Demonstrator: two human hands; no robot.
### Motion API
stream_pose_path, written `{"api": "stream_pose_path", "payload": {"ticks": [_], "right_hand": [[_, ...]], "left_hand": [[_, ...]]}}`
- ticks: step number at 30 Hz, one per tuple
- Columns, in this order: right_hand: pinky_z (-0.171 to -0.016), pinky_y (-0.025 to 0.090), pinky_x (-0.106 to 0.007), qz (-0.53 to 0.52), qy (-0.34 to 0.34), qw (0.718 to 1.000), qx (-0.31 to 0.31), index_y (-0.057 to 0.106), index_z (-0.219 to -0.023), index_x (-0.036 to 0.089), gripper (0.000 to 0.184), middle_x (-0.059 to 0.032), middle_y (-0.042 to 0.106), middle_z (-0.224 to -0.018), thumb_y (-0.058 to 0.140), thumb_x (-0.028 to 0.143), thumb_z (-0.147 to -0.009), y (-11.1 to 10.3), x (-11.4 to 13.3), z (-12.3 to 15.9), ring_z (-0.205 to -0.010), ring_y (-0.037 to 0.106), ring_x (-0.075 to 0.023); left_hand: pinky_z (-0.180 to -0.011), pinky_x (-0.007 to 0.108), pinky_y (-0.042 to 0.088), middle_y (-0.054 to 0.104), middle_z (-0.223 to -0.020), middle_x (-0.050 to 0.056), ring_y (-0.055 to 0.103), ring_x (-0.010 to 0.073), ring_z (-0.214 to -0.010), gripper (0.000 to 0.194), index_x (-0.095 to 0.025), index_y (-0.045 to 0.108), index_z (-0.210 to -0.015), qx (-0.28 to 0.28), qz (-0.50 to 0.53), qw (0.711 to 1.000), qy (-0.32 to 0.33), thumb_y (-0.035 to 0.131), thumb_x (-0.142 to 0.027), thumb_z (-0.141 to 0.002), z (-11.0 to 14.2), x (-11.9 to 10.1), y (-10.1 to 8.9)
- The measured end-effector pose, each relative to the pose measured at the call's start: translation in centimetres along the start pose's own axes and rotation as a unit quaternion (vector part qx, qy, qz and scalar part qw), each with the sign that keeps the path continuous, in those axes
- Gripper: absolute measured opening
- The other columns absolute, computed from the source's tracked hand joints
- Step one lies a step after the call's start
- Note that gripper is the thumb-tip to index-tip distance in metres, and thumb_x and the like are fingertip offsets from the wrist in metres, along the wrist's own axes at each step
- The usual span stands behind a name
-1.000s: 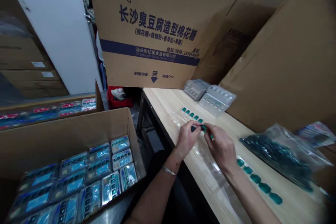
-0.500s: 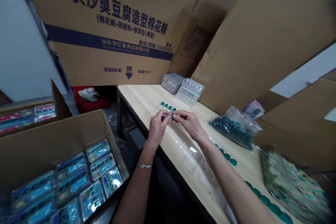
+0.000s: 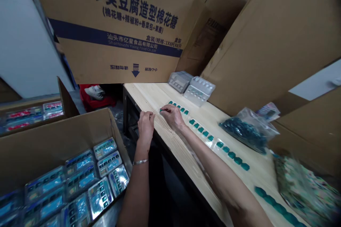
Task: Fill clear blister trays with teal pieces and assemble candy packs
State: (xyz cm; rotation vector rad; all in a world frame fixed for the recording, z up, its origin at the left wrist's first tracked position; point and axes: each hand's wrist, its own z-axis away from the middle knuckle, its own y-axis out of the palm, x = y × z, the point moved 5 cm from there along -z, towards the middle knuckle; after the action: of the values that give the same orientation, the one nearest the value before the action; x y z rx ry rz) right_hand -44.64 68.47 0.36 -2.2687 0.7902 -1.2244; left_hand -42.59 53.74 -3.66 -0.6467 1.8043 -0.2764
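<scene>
My left hand (image 3: 146, 125) is closed at the table's near edge, fingers curled in; whatever it may hold is hidden. Just to its right, my right hand (image 3: 173, 116) pinches a small dark teal piece (image 3: 161, 110) between thumb and fingers, low over the wooden table (image 3: 149, 94). Beyond the right hand, a row of teal pieces (image 3: 182, 109) sits in a clear plastic tray. More such rows run toward me along the table: a middle row (image 3: 200, 129), another row (image 3: 232, 155) and a nearest row (image 3: 277, 205).
Clear plastic trays (image 3: 198, 91) are stacked at the table's far end. A bag of dark teal pieces (image 3: 243, 129) and a bag of multicoloured packets (image 3: 306, 188) lie at right. A carton (image 3: 53, 138) of blue packs stands left; large cardboard boxes (image 3: 119, 32) rise behind.
My hands, together before, are now apart: the left has drawn back leftward to the table edge. The view has shifted, and more teal rows show beyond my right arm.
</scene>
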Motion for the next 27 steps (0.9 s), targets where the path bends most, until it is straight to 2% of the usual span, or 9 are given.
{"api": "stream_pose_path", "payload": {"ticks": [4,12,20,24,27], "right_hand": [[-0.076,0.047,-0.028,0.007,-0.029,1.0,0.001,0.07,-0.078,0.018,0.01,-0.0048,0.066,-0.08,0.062,0.014,-0.074,0.7,-0.5,-0.5,-0.079,0.061,-0.0167],[-0.076,0.047,-0.028,0.031,-0.032,0.999,0.008,0.071,-0.077,0.018,0.009,-0.006,0.067,-0.081,0.062,0.016,-0.075,1.2,-1.2,-1.5,-0.079,0.061,-0.0167],[-0.075,0.046,-0.028,0.057,-0.047,0.995,0.072,0.072,-0.08,0.018,0.014,-0.008,0.068,-0.085,0.058,0.02,-0.08,1.2,-0.1,-1.5,-0.081,0.062,-0.0177],[-0.073,0.045,-0.027,0.089,-0.082,0.984,0.129,0.071,-0.077,0.017,0.019,-0.0085,0.069,-0.082,0.054,0.011,-0.077,1.6,0.1,-2.1,-0.078,0.062,-0.0178],[-0.067,0.044,-0.025,0.134,-0.1,0.968,0.186,0.07,-0.072,0.014,0.024,-0.0084,0.069,-0.077,0.05,0.003,-0.069,2.4,0.1,-2.7,-0.074,0.062,-0.0175]], "left_hand": [[-0.075,0.028,0.044,0.06,-0.087,0.007,0.059,0.0185,-0.083,0.017,-0.017,0.064,-0.086,0.001,0.019,1.0,0.011,0.049,-0.024,-0.083,-0.3,0.3,0.1],[-0.075,0.028,0.044,0.062,-0.089,0.006,0.059,0.0184,-0.082,0.018,-0.017,0.064,-0.088,0.006,0.03,1.0,-0.001,0.048,-0.024,-0.083,-0.4,0.6,0.1],[-0.077,0.029,0.043,0.062,-0.09,0.007,0.059,0.0189,-0.084,0.017,-0.018,0.064,-0.087,0.005,0.036,0.999,-0.005,0.048,-0.024,-0.083,-0.5,0.7,0.3],[-0.077,0.029,0.043,0.061,-0.09,0.007,0.059,0.019,-0.084,0.018,-0.018,0.064,-0.087,0.007,0.033,0.999,-0.004,0.047,-0.024,-0.083,-0.4,0.8,0.3],[-0.076,0.03,0.043,0.062,-0.089,0.008,0.058,0.0192,-0.083,0.018,-0.017,0.064,-0.087,0.005,0.044,0.999,0.002,0.048,-0.024,-0.083,-0.5,0.8,0.2]]}}
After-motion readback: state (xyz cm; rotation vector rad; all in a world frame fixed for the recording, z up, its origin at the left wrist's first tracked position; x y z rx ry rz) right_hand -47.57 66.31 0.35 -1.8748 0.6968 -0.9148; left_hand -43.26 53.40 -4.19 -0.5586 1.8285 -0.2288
